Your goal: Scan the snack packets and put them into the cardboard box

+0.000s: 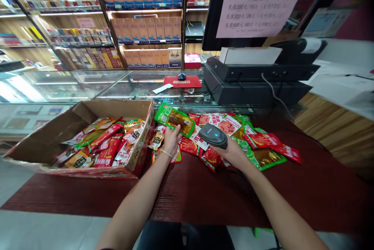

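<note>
Beside scanner (213, 135), left fingers (174, 130) seemingly pinch green packet (175, 118).

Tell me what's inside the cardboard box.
The cardboard box holds a loose pile of red, green and orange snack packets. Its bottom and any lower packets are covered.

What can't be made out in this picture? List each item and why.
Head view:
- Handle of the scanner: hidden in the right hand.
- Print on the green packet: too small; the left hand covers its edge.
- Wording on the pink notice: blurred, cut by top edge.
</note>
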Demonstrator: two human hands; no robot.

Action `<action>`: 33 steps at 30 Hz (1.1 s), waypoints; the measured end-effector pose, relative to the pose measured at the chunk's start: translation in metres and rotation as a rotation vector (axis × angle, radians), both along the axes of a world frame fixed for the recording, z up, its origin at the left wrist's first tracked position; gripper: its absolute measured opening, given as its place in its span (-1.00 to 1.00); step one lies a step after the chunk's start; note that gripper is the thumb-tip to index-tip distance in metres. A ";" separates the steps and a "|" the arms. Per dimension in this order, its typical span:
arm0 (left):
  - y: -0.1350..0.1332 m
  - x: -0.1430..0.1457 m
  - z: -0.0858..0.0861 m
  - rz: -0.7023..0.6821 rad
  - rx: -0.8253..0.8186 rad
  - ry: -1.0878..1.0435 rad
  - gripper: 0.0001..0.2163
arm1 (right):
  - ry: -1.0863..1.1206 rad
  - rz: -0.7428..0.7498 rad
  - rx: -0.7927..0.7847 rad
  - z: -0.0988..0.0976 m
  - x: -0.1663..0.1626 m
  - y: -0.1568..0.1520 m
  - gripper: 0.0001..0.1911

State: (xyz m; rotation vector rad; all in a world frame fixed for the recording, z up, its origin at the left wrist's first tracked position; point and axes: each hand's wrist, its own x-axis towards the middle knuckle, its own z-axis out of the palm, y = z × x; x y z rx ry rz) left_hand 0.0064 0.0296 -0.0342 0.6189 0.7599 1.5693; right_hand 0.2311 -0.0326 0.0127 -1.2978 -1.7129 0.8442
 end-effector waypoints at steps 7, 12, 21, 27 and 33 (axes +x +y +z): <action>0.001 0.000 -0.003 0.008 0.015 0.062 -0.61 | -0.019 -0.017 -0.025 0.006 0.000 -0.002 -0.54; 0.000 0.003 -0.005 0.038 0.002 0.076 -0.57 | -0.006 -0.024 -0.013 0.007 -0.002 -0.002 -0.55; -0.014 0.003 0.056 0.180 0.206 0.262 -0.63 | 0.126 -0.046 -0.041 0.000 0.001 0.001 -0.70; -0.060 -0.054 0.144 0.247 0.371 0.614 -0.71 | 0.104 0.007 -0.067 -0.006 0.000 0.002 -0.67; -0.066 -0.150 0.166 0.534 0.260 1.016 -0.52 | 0.087 0.034 -0.070 -0.001 -0.011 0.000 -0.58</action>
